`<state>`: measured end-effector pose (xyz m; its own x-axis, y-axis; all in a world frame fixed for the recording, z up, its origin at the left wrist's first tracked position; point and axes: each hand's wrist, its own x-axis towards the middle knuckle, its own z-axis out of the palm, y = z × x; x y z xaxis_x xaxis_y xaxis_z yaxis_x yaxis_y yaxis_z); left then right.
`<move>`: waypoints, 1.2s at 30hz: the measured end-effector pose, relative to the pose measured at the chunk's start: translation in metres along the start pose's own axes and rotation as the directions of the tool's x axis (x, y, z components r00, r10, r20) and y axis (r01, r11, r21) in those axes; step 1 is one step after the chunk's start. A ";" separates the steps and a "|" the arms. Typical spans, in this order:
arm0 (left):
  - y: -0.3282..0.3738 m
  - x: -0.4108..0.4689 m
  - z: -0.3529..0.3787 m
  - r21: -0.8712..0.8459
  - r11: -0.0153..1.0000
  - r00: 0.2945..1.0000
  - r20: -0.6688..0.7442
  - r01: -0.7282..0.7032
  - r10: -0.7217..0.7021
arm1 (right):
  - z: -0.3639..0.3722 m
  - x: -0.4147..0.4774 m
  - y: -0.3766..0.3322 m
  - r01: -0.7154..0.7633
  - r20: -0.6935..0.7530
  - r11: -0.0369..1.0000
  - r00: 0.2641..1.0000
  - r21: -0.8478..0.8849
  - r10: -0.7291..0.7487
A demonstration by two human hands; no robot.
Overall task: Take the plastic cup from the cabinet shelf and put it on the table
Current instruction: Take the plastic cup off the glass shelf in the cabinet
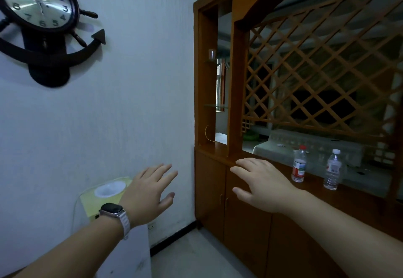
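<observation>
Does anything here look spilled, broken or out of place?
Nothing stands out. The plastic cup stands upright on the upper glass shelf, two water bottles stand upright on the cabinet ledge, and both hands, left hand and right hand, are open and empty.

upper glass shelf (214,61) in wooden cabinet (209,181): clear plastic cup (212,54) upright on it | lower glass shelf (216,106): bare | cabinet counter (357,199): red-label bottle (299,164) and clear-label bottle (333,170) upright, near each other, apart | floor (196,253): cabinet stands on it
</observation>
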<state>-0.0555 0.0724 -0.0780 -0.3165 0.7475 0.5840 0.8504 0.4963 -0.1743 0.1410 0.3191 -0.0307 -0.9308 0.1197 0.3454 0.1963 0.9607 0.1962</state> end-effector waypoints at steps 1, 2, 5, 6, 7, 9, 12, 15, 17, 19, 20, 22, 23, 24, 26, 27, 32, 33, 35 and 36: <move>-0.012 0.007 0.012 0.009 1.000 1.000 0.006 -0.007 0.007 | 0.010 0.016 0.001 0.001 0.002 1.000 1.000 -0.005 -0.001; -0.021 0.013 0.020 0.013 1.000 1.000 0.005 -0.013 0.013 | 0.017 0.028 0.001 0.001 0.009 1.000 1.000 -0.012 -0.001; -0.056 0.035 0.047 0.011 1.000 1.000 0.005 -0.030 0.030 | 0.039 0.071 0.000 -0.016 0.031 1.000 0.999 -0.009 0.016; -0.070 0.044 0.056 0.018 0.998 0.999 0.005 -0.053 0.053 | 0.044 0.089 -0.001 -0.015 0.042 1.000 0.999 -0.013 0.015; -0.085 0.053 0.064 0.024 0.997 0.997 0.002 -0.075 0.075 | 0.047 0.108 -0.002 -0.017 0.050 1.000 0.999 -0.017 0.018; -0.114 0.074 0.076 0.035 0.994 0.994 -0.007 -0.105 0.106 | 0.048 0.145 0.000 -0.030 0.036 0.999 0.999 -0.021 0.031; -0.161 0.110 0.088 0.041 0.994 0.994 -0.049 -0.100 0.102 | 0.043 0.194 0.005 -0.060 -0.029 0.998 0.998 -0.035 0.059; -0.196 0.137 0.104 0.020 0.997 0.994 -0.075 -0.075 0.076 | 0.049 0.233 0.006 -0.069 -0.058 0.996 0.996 -0.051 0.066; -0.211 0.150 0.118 0.011 0.997 0.996 -0.059 -0.072 0.072 | 0.059 0.254 0.005 -0.063 -0.034 0.997 0.998 -0.051 0.061; -0.224 0.163 0.132 0.011 0.997 0.996 -0.049 -0.072 0.072 | 0.069 0.274 0.009 -0.054 -0.013 0.997 0.998 -0.051 0.054; -0.230 0.170 0.139 0.003 0.997 0.996 -0.047 -0.071 0.071 | 0.073 0.284 0.013 -0.055 -0.010 0.997 0.998 -0.049 0.055; -0.240 0.184 0.154 -0.007 0.997 0.996 -0.049 -0.073 0.072 | 0.080 0.305 0.022 -0.072 -0.022 0.997 0.997 -0.037 0.071; -0.244 0.191 0.162 -0.008 0.997 0.996 -0.055 -0.074 0.074 | 0.084 0.314 0.027 -0.081 -0.033 0.996 0.996 -0.026 0.080; -0.248 0.200 0.170 -0.009 0.997 0.995 -0.060 -0.074 0.074 | 0.089 0.324 0.031 -0.085 -0.037 0.996 0.996 -0.015 0.085; -0.255 0.219 0.188 -0.024 0.998 0.997 -0.060 -0.059 0.057 | 0.102 0.341 0.041 -0.086 -0.024 0.996 0.996 0.002 0.086; -0.258 0.230 0.199 -0.035 0.998 0.997 -0.060 -0.048 0.046 | 0.111 0.350 0.047 -0.088 -0.011 0.996 0.996 0.010 0.088; -0.263 0.286 0.260 -0.026 0.998 0.998 -0.032 -0.062 0.061 | 0.165 0.403 0.090 -0.118 0.041 0.992 0.992 0.036 0.117; -0.265 0.299 0.272 -0.024 0.997 0.997 -0.027 -0.069 0.068 | 0.176 0.416 0.101 -0.124 0.045 0.991 0.991 0.040 0.122; -0.269 0.329 0.295 -0.033 0.997 0.998 -0.020 -0.066 0.065 | 0.196 0.445 0.125 -0.135 0.042 0.989 0.990 0.056 0.132; -0.272 0.345 0.305 -0.032 0.998 0.998 -0.013 -0.059 0.059 | 0.204 0.460 0.136 -0.137 0.041 0.988 0.990 0.067 0.135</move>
<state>-0.5246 0.3299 -0.0704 -0.2602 0.7694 0.5834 0.8808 0.4367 -0.1832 -0.3231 0.5564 -0.0326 -0.9075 0.2583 0.3312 0.3011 0.9498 0.0845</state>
